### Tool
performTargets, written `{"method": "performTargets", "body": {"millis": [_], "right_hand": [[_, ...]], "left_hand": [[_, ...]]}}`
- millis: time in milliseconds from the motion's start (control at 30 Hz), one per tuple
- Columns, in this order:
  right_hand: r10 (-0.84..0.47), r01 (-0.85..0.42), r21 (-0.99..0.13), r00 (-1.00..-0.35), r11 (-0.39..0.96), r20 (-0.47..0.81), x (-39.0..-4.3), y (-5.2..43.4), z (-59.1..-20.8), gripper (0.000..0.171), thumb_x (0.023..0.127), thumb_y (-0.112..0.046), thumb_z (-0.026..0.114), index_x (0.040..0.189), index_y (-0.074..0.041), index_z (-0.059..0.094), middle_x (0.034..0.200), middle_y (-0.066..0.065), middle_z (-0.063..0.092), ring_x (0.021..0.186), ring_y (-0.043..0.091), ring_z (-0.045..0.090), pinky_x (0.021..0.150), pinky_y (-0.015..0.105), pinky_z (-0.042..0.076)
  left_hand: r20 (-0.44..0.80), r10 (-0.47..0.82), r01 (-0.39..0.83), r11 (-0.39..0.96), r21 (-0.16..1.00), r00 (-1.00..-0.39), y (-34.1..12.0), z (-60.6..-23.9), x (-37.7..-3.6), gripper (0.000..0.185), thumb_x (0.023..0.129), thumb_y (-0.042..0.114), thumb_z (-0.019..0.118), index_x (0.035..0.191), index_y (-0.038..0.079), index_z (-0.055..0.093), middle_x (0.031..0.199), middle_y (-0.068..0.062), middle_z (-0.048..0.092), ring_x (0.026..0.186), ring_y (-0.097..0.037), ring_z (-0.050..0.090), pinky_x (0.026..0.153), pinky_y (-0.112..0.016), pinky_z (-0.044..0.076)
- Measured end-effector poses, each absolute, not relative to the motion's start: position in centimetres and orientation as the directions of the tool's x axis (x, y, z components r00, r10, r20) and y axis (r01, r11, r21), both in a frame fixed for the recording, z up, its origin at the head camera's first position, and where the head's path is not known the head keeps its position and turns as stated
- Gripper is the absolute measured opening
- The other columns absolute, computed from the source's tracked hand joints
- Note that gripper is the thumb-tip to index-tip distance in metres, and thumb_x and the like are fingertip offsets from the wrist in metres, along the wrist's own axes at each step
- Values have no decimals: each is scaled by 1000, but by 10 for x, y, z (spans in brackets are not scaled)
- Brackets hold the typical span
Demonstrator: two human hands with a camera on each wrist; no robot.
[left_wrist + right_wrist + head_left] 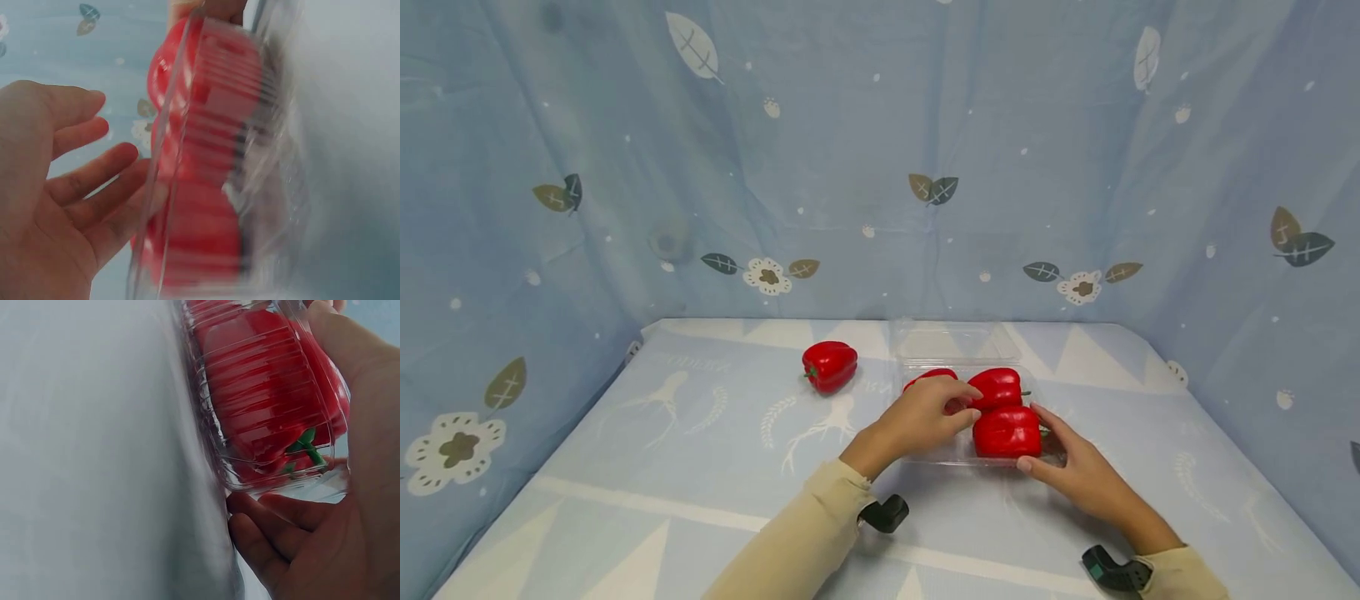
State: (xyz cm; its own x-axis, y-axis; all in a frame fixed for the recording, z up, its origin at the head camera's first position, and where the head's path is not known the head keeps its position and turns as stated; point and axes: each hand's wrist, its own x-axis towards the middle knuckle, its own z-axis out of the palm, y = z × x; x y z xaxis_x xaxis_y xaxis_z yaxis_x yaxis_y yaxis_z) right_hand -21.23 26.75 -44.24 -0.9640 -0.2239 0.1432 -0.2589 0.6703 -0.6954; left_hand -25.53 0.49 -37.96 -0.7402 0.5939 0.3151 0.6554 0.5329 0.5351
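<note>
Clear container (pixel 940 457), one: lid (pixel 953 343) laid back, presumably for access; three red peppers (pixel 1007 433) inside. Right hand (pixel 1078 467): grips its right end, apparently to steady it. Left hand (pixel 927 414): loose over the peppers (nothing held). Fourth pepper (pixel 830 367): on the table (pixel 692 475), left of the container.

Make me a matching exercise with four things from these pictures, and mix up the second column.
Things:
1. Separate red pepper
2. Clear container
3. Lid
4. Sleeves

Descriptions:
A. Cream-coloured
B. Open, at the container's far side
C. On the patterned cloth, left of the container
D. Has red peppers inside

Pairs: 1-C, 2-D, 3-B, 4-A
</note>
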Motion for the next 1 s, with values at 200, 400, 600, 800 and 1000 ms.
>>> {"method": "performTargets", "body": {"millis": [200, 400, 600, 800, 1000], "right_hand": [[-220, -274, -689, -961, 671, 168, -213, 268, -442, 84, 85, -45, 68, 149, -11, 27, 142, 19, 42, 111, 31, 56, 88, 55, 48], [-254, -315, -670, -948, 672, 190, -215, 270, -442, 81, 89, -43, 64, 151, -12, 23, 145, 19, 40, 113, 32, 56, 90, 53, 48], [-307, -354, -684, -931, 638, 196, -214, 273, -441, 79, 92, -36, 61, 152, -12, 18, 144, 19, 40, 113, 30, 57, 89, 42, 51], [-314, -359, -689, -929, 630, 196, -212, 272, -440, 78, 91, -35, 62, 152, -11, 19, 144, 19, 40, 113, 29, 57, 89, 39, 51], [-306, -348, -691, -933, 634, 189, -212, 272, -442, 78, 91, -37, 62, 152, -13, 20, 146, 17, 39, 115, 28, 56, 91, 42, 50]], "left_hand": [[355, 612, 673, 428, 603, -707, -12, -376, -265, 23, 91, 22, 65, 113, 16, 68, 96, 15, 64, 87, 3, 58, 82, -21, 51], [337, 571, 628, 447, 637, -749, -33, -372, -270, 25, 93, 25, 62, 116, 17, 68, 101, 15, 65, 93, -1, 58, 84, -24, 51], [326, 516, 578, 464, 671, -792, -54, -374, -273, 27, 93, 26, 61, 118, 15, 67, 107, 10, 66, 94, -4, 60, 81, -22, 51], [323, 497, 563, 471, 679, -805, -65, -379, -276, 28, 94, 24, 61, 119, 13, 66, 110, 7, 67, 94, -4, 60, 80, -22, 52], [329, 450, 541, 503, 675, -830, -80, -384, -279, 25, 93, 24, 63, 117, 17, 67, 109, 7, 67, 92, -5, 62, 79, -23, 53]]}}
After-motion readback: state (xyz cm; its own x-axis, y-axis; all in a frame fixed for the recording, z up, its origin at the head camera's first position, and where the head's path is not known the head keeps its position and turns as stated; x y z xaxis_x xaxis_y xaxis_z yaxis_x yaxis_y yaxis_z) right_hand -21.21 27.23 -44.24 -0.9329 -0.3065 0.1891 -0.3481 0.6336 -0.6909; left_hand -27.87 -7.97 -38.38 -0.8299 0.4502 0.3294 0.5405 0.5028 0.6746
